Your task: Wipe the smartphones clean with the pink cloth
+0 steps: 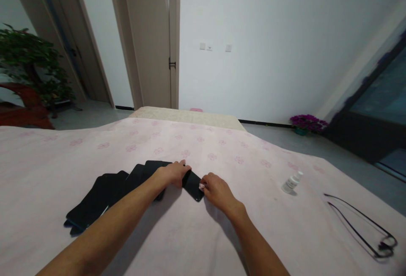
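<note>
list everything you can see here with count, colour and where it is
phone: one, black, between the hands
flat slabs: several overlapping, black, left
wad: one, whitish, right fingers
floral cloth: one, pale pink, under these
bottle: one, white, right
glasses: one pair, dark, far right
cover: one, beige, far edge
unclear object: one, pink, behind cover
potted flowers: one pot, purple, right floor
leafy plant: one, green, left
wooden furniture: one, reddish, left
doors: two, brownish, back left
wall plates: three, white, back wall
left hand: one, bare, phone's left end
right hand: one, bare, phone's right end
</note>
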A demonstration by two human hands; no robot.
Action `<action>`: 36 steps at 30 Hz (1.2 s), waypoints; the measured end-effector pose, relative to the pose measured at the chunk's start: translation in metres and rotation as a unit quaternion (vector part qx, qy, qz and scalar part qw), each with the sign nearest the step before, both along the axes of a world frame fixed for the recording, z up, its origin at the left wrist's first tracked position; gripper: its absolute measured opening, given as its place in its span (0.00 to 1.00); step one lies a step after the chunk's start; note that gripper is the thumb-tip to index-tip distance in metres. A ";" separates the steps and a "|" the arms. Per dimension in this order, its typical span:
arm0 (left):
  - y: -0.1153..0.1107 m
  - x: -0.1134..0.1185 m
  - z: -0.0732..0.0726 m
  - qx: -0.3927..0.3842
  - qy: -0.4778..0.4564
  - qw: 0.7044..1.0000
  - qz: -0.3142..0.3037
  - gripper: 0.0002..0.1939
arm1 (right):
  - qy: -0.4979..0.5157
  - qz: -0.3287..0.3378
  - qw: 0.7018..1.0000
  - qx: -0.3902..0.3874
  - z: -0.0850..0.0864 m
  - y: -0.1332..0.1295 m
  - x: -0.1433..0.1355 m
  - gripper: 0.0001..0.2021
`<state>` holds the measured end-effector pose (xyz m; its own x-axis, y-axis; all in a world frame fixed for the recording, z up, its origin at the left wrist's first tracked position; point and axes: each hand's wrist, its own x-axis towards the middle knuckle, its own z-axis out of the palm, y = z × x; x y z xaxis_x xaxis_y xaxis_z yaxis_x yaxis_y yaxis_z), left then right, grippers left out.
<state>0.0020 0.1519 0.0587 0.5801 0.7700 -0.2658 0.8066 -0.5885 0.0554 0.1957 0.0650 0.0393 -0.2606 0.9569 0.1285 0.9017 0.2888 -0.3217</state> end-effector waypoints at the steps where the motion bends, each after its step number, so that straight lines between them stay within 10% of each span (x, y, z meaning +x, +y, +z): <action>1: -0.001 0.001 0.000 0.000 0.003 1.000 0.004 0.36 | 0.000 0.002 1.000 -0.007 0.001 -0.001 0.000 0.07; 24: -0.082 0.019 0.002 0.072 -0.010 0.979 0.191 0.25 | 0.020 -0.053 0.998 -0.009 -0.005 0.010 0.020 0.07; 36: -0.120 0.002 -0.018 0.056 -0.098 0.979 0.171 0.27 | 0.101 -0.003 0.995 0.001 -0.011 0.009 0.013 0.06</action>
